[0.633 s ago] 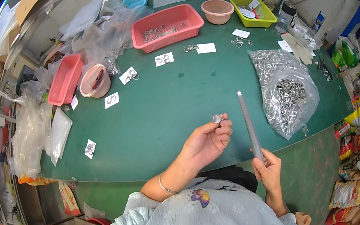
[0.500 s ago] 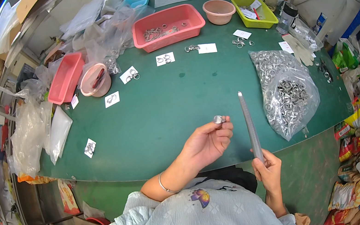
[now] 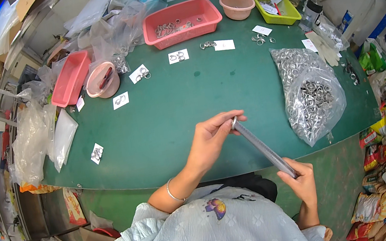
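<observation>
While the green table (image 3: 185, 101) carries many containers along its far side, the hands work near its front edge. A long red basket (image 3: 181, 21) at the far middle holds a small heap of metal rings. To its right stand a round pink bowl (image 3: 237, 5), whose inside I cannot see well, and a yellow-green tray (image 3: 274, 6) with papers and a red pen-like thing. On the left, a second red basket (image 3: 70, 78) lies tilted, and beside it a pink bowl (image 3: 102, 80) holds a red tool. A clear plastic bag (image 3: 311, 90) on the right is full of metal rings.

A thin grey metal rod (image 3: 263, 147) is held above the table edge. Its long axis runs diagonally: the upper end points to the far left, the lower end to the near right. The left hand (image 3: 213, 139) pinches a small metal ring (image 3: 234, 123) at the rod's upper tip, fingers closed narrowly on it. The right hand (image 3: 303, 182) is wrapped firmly around the rod's lower end.
</observation>
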The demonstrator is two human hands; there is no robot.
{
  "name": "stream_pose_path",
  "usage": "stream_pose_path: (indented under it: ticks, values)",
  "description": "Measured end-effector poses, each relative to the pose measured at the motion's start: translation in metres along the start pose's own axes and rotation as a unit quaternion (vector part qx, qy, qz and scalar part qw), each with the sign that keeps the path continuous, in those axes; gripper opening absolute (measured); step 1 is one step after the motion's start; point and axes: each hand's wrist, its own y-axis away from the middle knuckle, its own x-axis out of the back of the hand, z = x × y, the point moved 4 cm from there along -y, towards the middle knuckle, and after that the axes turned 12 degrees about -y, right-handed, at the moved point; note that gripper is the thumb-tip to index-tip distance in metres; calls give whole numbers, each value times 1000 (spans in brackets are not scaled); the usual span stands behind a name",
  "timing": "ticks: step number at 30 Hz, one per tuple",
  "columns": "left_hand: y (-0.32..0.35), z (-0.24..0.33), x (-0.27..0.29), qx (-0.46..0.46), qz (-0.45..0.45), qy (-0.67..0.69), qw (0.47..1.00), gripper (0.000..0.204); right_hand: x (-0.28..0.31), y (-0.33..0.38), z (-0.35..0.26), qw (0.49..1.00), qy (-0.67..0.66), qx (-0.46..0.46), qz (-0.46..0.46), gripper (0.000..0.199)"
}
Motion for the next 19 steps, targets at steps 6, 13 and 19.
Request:
stream_pose_path:
  ticks: [6,13,19]
  values:
    - [12,1,-11,39,-70,106,991,30,4,-2,-15,998,38,38,15,30]
    - [20,-24,-36,98,-187,119,970,30,-9,-5,-22,988,105,111,3,32]
    - [24,-31,-50,75,-204,125,968,32,-16,-7,-28,983,112,142,27,34]
